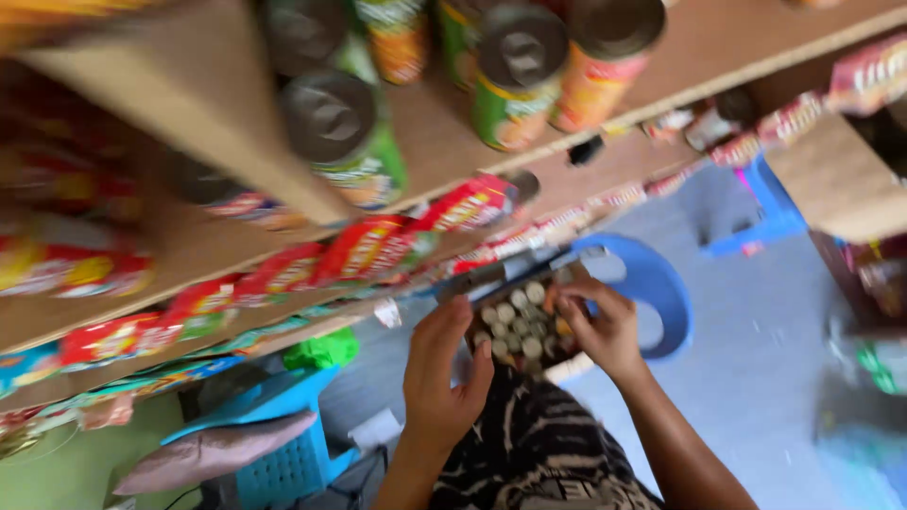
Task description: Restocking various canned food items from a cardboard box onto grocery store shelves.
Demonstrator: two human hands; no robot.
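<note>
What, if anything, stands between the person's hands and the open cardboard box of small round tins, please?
Nothing visible. The left hand rests on the near edge of the open cardboard box of small round tins, and the right hand already touches the tins inside.

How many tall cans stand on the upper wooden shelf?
6 show, though some may be cut off at the top edge: two green ones at left, one orange-labelled, one partly hidden, a green-orange one, an orange one.

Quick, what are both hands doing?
Left hand: open, resting against the cardboard box of small round cans.
Right hand: fingers curled over the cans; grip unclear.
</note>
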